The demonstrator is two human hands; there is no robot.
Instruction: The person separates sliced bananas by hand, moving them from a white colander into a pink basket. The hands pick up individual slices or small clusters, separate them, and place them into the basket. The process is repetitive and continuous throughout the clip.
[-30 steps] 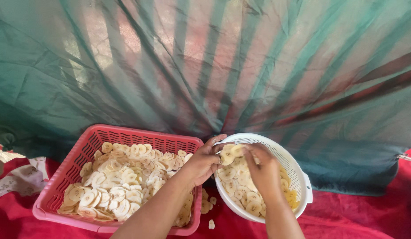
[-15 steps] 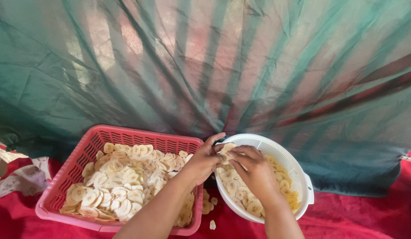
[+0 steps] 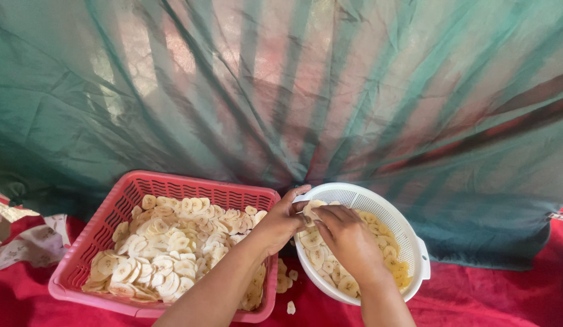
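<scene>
— Looking at the hands, what do they grip?
— Both meet over the near-left rim of the white colander [image 3: 408,242]. The left hand [image 3: 281,221] and right hand [image 3: 348,236] close their fingers on one pale banana slice [image 3: 310,210] between them.
— And the rest?
— More slices fill the colander; the pink basket [image 3: 105,224] just left holds a heap, on red cloth [image 3: 475,297].
</scene>
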